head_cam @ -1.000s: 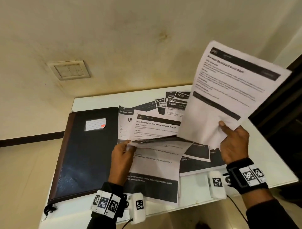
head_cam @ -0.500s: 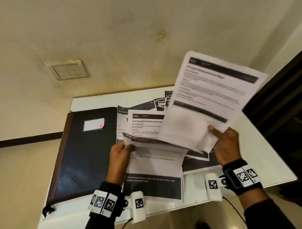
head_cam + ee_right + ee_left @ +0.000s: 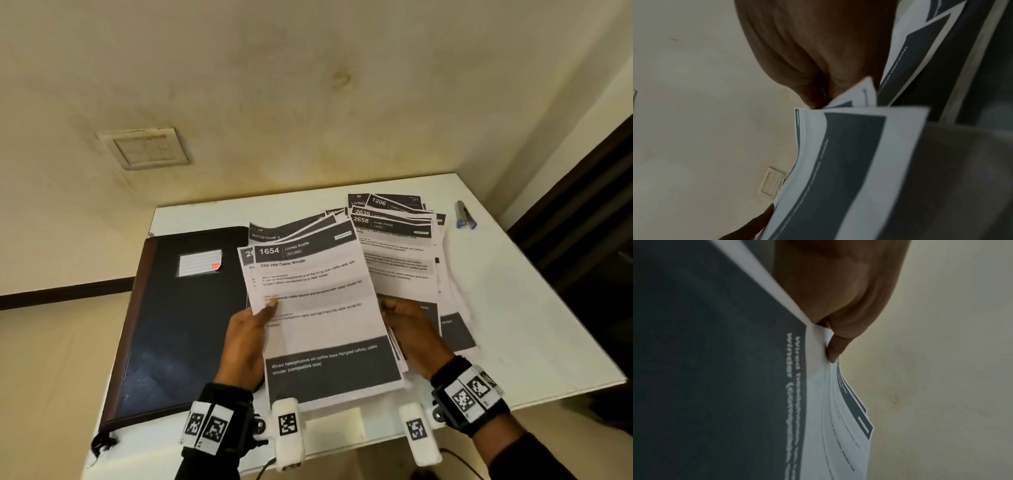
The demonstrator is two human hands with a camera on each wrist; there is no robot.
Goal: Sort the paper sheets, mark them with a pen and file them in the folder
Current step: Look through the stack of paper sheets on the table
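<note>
The paper sheets (image 3: pixel 318 308), which we are holding as a stack above the table (image 3: pixel 534 308) beside the shut folder (image 3: pixel 178 325), left hand (image 3: pixel 245 346) pinching one edge and right hand (image 3: pixel 411 329) curling round the other, are wanting squared edges before we are sorting further.

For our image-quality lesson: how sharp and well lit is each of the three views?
Head view: evenly lit, the held sheets readable, edges bent by the wide angle. Left wrist view: dim, print blurred. Right wrist view: dim, motion-blurred, nothing legible.
</note>
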